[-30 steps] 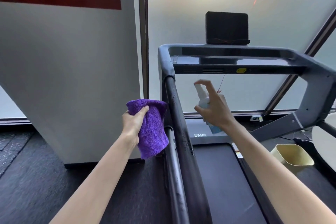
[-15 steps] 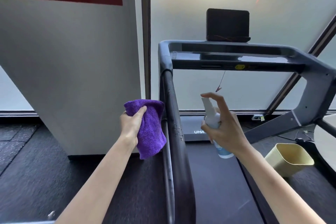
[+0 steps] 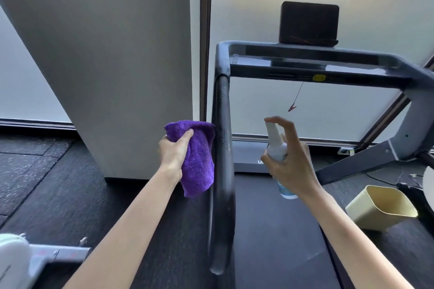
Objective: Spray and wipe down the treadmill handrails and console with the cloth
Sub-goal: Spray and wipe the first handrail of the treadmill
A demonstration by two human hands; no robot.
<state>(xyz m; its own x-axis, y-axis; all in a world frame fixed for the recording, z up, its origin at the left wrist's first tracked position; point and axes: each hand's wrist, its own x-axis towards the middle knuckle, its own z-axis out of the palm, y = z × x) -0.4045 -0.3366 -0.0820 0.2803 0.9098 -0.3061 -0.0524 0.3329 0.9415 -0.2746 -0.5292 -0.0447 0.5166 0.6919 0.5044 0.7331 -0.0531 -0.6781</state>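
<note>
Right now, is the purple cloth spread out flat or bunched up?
Bunched up. The left hand grips the purple cloth as a folded wad, its loose end hanging down beside the left handrail.

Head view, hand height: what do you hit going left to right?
White pillar → left hand → purple cloth → left handrail → spray bottle → right hand → yellow bin.

Purple cloth [image 3: 199, 159], black handrail [image 3: 223, 148] (droplet-speckled), white spray bottle [image 3: 277, 145], pale yellow bin [image 3: 375, 211], yellow console button [image 3: 319, 77]
</note>
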